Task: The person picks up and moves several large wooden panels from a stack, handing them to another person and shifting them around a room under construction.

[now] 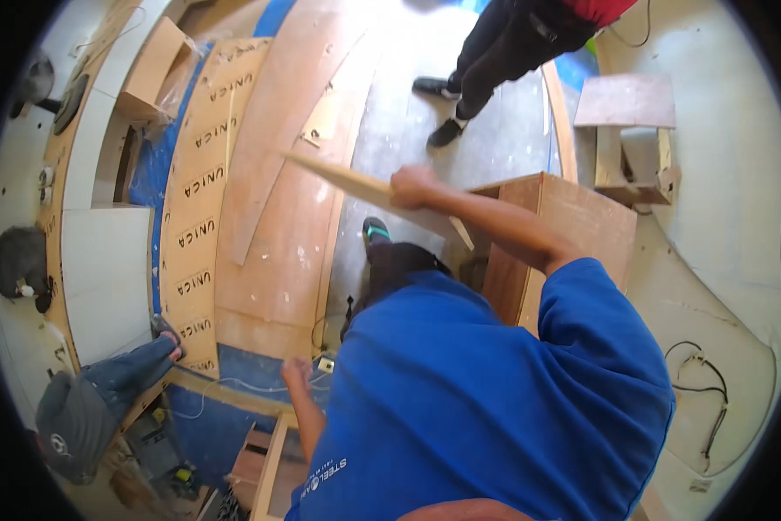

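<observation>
My right hand (412, 187) is raised in front of me and grips a long, thin wooden board (356, 184), which slants up to the left. Just right of the hand stands an open plywood box (573, 221); the board's lower end reaches its near corner. My left hand (296, 372) hangs low at my side with the fingers curled, above a light wooden frame (267, 473). Whether it holds anything is unclear. My blue shirt fills the lower middle of the view and hides the floor below me.
Large plywood sheets (277, 182) lie on blue floor covering to the left. A person in black trousers (503, 52) stands at the top. Another person in jeans and a cap (86, 408) crouches at lower left. A small wooden stool (629, 122) and a black cable (708, 391) are on the right.
</observation>
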### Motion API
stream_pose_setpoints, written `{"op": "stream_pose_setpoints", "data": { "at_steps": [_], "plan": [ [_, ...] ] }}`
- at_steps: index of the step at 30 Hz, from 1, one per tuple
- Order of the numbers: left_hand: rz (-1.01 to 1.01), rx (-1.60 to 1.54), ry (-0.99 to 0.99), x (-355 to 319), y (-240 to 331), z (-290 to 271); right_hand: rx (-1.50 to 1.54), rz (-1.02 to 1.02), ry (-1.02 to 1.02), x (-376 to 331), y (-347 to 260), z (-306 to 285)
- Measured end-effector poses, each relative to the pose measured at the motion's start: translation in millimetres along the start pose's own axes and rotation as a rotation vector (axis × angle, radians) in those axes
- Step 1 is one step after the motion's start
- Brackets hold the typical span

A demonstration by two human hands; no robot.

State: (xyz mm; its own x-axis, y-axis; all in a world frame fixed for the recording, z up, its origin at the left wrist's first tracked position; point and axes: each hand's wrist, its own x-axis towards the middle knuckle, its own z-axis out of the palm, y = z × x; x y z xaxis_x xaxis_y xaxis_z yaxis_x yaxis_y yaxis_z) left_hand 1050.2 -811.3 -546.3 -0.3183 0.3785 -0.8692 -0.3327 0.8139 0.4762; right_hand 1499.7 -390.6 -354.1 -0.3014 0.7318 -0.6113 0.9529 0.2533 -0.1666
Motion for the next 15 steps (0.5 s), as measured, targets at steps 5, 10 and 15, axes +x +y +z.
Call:
{"op": "stream_pose_setpoints", "data": {
  "at_steps": [5, 10, 15],
  "plan": [
    [0.175, 0.198, -0.028, -9, 152, 102, 0.258, 0.240, 0.097, 21, 82, 21],
    [0.155, 0.581, -0.157, 2, 205, 133, 0.443, 0.429, 0.218, 30, 137, 52],
    [0.072, 0.740, -0.240, 8, 229, 140, 0.605, 0.573, 0.337, -2, 174, 51]
  ]
}}
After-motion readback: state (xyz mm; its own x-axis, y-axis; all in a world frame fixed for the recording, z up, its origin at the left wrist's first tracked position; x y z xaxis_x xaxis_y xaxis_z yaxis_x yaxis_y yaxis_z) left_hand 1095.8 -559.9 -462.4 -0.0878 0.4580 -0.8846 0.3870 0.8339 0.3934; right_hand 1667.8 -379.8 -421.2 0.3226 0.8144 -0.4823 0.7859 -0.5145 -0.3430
